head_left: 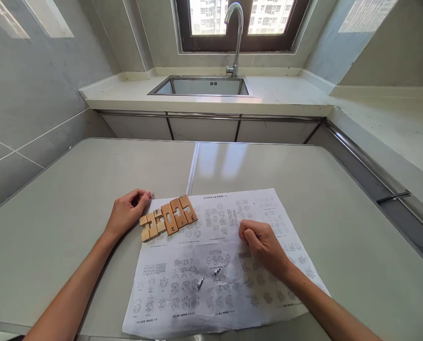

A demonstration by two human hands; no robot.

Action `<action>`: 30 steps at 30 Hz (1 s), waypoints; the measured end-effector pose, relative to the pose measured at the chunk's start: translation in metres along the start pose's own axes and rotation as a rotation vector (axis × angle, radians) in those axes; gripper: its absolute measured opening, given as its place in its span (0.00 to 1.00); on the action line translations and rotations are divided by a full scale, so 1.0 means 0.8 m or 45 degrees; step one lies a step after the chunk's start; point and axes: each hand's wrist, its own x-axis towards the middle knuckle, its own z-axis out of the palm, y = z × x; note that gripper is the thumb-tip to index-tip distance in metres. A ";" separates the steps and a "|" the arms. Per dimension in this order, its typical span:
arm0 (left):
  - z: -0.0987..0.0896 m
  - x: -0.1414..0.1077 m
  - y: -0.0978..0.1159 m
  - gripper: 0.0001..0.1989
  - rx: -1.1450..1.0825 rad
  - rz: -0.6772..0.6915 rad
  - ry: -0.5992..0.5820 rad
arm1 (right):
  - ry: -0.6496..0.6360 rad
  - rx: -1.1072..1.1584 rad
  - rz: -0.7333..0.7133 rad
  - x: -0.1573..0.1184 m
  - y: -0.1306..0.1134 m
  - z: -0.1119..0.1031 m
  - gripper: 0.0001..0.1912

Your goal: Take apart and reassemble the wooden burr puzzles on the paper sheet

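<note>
Loosely curled, my left hand (129, 210) rests on the table at the upper left corner of a printed sheet. Just right of it, several notched wooden puzzle pieces (174, 219) lie side by side in a slanting row, partly on the sheet; some carry handwritten digits. The paler ones are nearest my left hand, the darker ones further right. My right hand (259, 241) makes a fist on the right half of the paper sheet (183, 322), apart from the pieces. Nothing shows in either hand. Small line diagrams cover the sheet, which is creased and has two small torn spots.
The pale table (261, 170) has a seam down its middle. Beyond it runs a white counter (286, 90) with a sink (207, 86) and a curved faucet (239, 33) under a window. Tiled wall (37, 94) closes the left; another counter (392, 118) borders the right.
</note>
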 end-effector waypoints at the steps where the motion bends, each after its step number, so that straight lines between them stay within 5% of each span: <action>1: 0.000 0.000 0.000 0.22 -0.001 0.002 0.000 | -0.003 0.005 0.004 0.000 -0.001 0.000 0.13; 17: -0.007 -0.027 0.010 0.24 -0.118 -0.057 0.013 | 0.005 0.000 0.066 -0.002 -0.005 0.002 0.13; 24: -0.016 -0.081 0.010 0.34 -0.053 0.168 -0.209 | 0.000 -0.006 0.034 -0.003 -0.005 0.004 0.12; 30: -0.009 -0.092 0.012 0.36 0.024 0.289 -0.193 | 0.006 -0.038 0.030 -0.004 -0.002 0.004 0.13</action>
